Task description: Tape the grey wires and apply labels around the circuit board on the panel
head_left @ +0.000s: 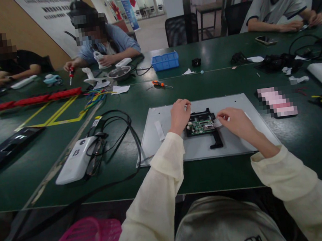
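Note:
A green circuit board in a black frame lies on a pale grey panel in front of me. My left hand is at the frame's upper left corner, its fingers curled together; what they hold, if anything, is too small to make out. At the board's right side, my right hand pinches a small translucent piece between thumb and fingers. A white strip rests on the panel, left of my left hand.
Left of the panel are a white power bank and black cables. An orange screwdriver and blue basket stand beyond it, a pink phone to the right. Several people sit across the table.

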Demonstrator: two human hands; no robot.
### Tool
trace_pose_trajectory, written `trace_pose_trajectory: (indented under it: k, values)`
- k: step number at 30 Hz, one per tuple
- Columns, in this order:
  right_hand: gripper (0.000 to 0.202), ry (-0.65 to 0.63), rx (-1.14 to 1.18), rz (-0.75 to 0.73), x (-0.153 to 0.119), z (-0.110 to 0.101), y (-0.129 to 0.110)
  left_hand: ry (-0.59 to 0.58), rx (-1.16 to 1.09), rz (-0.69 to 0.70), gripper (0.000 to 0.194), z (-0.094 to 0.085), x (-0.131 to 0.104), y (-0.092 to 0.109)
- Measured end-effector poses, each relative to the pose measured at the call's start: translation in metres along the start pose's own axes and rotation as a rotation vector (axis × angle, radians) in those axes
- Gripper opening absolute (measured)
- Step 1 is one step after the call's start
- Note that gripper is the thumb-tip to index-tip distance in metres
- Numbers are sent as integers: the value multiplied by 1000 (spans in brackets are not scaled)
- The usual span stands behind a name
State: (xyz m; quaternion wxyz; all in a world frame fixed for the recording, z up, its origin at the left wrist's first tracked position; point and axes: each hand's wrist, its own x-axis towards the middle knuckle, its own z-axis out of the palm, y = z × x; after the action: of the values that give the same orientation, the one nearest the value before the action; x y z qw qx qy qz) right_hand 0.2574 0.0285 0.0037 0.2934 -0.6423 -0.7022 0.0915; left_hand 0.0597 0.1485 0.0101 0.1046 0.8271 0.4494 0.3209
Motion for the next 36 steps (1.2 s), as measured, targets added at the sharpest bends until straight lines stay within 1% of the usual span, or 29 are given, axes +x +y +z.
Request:
trace_pose_trajectory:
  k: [3,5,7,10,12,15,17,19,24,26,29,31,34,36]
  values:
    - [16,21,34,-55,0,0,-4,-28,31,11,16,-22,-1,6]
    - [17,35,71,-96,-1,1,-7,-75,35,-3,17,-39,-5,4]
    - [18,37,106,-161,-1,2,-12,-127,58,-26,17,-53,-11,-5]
    - [22,-6,138,-305,-3,6,-18,-162,122,-108,18,-69,-23,-29]
    - [26,-57,150,-385,-4,10,-21,-178,175,-180,20,-77,-31,-47]
    - [31,-121,153,-449,-7,14,-24,-189,227,-266,30,-83,-42,-69]
    - [33,-145,147,-465,-9,17,-25,-214,232,-286,34,-84,-48,-77]
    - [33,-153,136,-475,-10,18,-26,-231,228,-285,33,-83,-52,-80]
    - [30,-132,110,-479,-11,20,-30,-173,127,-294,20,-80,-56,-79]
    - [28,-124,105,-476,-12,20,-32,-150,81,-288,16,-83,-56,-78]
    - [28,-121,106,-476,-12,21,-33,-82,-4,-314,11,-94,-56,-73]
    - [28,-119,110,-475,-12,22,-32,-15,-97,-345,12,-103,-58,-65]
    - [27,-107,127,-479,-11,24,-31,89,-263,-366,15,-117,-62,-48]
    - [27,-80,149,-488,-11,24,-31,123,-356,-375,17,-122,-65,-36]
